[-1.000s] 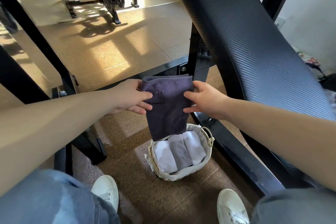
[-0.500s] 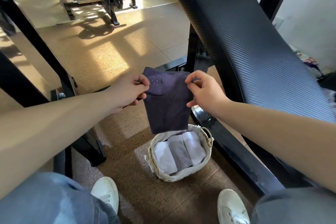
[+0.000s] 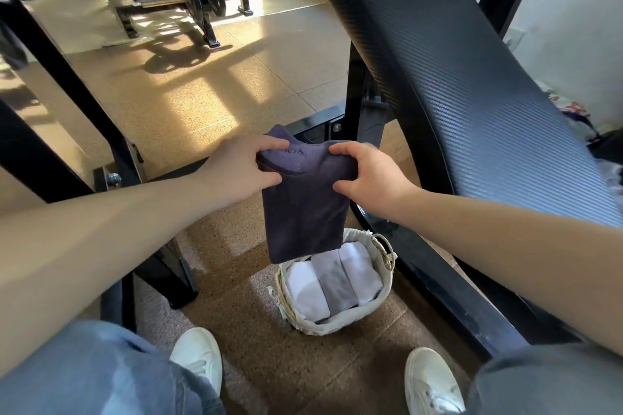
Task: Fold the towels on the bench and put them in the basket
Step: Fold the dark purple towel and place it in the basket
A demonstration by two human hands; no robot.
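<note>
Folded over now, dark purple cloth towel (image 3: 303, 212) pinched by left hand (image 3: 242, 167) and right hand (image 3: 367, 175); next, lower into pale woven basket (image 3: 323, 327).

Head-worn view, facing down, perhaps from seated height

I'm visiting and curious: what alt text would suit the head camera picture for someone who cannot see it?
A person's left hand and right hand grip the top of a folded dark purple towel, hanging above a woven basket on the floor. The basket holds three folded towels; a black padded bench slants at right.
</note>
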